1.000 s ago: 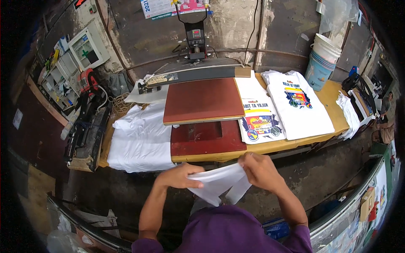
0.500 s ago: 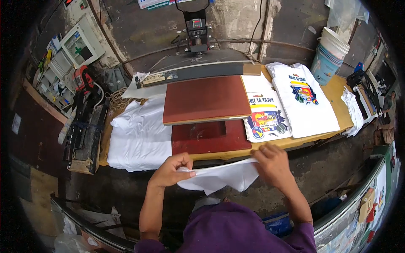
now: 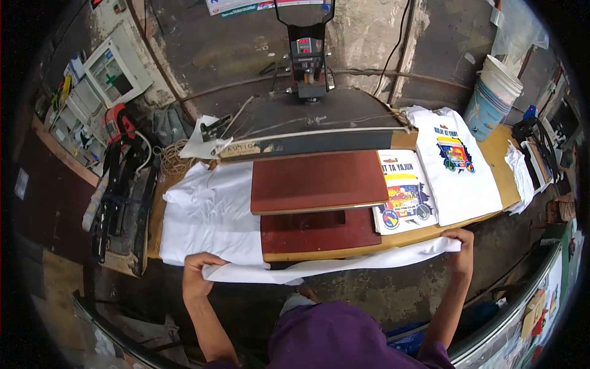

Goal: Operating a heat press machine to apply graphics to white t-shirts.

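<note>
A white T-shirt (image 3: 344, 266) is stretched sideways between my two hands, in front of the table's near edge, seen almost edge-on. My left hand (image 3: 198, 274) is closed on one end, close to the front of a pile of plain white shirts (image 3: 209, 215). At the other end my right hand (image 3: 460, 249) grips the cloth, its fingers curled over the edge. Beyond the cloth stands a heat press (image 3: 307, 117) with a red-brown board (image 3: 319, 181) raised over a lower red board (image 3: 292, 237). Right of it lie printed transfer sheets (image 3: 402, 197) and a stack of printed white T-shirts (image 3: 461, 169).
Stacked buckets (image 3: 491, 98) stand at the table's back right. Coiled rope (image 3: 174, 158) and a black machine with a red part (image 3: 120, 123) are at the left. A dark-railed bench or frame (image 3: 522, 313) curves round the near right.
My hands have moved apart, left hand leftward and right hand rightward, drawing the T-shirt out into a long, taut strip. The view has shifted slightly, so the table appears lower.
</note>
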Motion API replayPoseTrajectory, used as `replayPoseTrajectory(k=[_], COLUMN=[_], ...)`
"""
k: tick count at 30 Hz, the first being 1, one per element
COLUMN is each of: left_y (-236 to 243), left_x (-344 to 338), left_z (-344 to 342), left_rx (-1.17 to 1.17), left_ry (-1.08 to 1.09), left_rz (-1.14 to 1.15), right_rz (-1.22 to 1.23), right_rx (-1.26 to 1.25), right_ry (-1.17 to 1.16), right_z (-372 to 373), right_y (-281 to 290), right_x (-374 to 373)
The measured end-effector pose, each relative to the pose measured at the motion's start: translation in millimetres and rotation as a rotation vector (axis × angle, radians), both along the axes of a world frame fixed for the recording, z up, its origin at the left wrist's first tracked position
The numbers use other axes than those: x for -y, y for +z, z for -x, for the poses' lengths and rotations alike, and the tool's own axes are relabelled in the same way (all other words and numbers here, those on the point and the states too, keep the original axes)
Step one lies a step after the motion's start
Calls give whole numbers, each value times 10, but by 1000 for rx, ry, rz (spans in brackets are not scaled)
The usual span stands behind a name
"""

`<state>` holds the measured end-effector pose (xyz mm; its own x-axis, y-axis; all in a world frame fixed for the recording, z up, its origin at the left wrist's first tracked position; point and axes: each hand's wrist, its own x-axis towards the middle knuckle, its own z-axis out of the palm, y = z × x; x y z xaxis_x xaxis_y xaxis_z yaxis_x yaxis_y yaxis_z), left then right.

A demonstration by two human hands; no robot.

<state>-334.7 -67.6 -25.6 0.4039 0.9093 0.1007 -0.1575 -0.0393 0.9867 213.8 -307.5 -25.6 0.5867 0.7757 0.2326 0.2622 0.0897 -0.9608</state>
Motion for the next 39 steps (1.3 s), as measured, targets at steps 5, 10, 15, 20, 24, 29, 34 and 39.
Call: replayPoseTrajectory(k=[5,10,15,20,24,29,34,39], left_y=[-109,-1021,-1200,-1169,-1195,-555,-166,-52], left_x=[-1373,-1662,-1380,-933,-90,345,469,573], left_z=[-513,-792,-378,-336,-189,73,-56,-212], left_rx=[-103,184,67,209,19,116,48,55], left_ry=[321,62,-151,120,124,61,140,172], left_rz=[172,698,532,441,400,391,239,162], right_rz=[-225,388,280,31,372,247,28,64], right_rx=[-366,-535,-584,-623,-370,-491,-493,-528], right_ry=[102,169,184,245,38,192,278,188], right_z=[-334,-303,-190,-49,289,163,242,297], right_y=[-93,-616,-823,-761,-807,-319,29,163], right_x=[-1118,-1745,-1472,-1173,-561,-101,-27,81])
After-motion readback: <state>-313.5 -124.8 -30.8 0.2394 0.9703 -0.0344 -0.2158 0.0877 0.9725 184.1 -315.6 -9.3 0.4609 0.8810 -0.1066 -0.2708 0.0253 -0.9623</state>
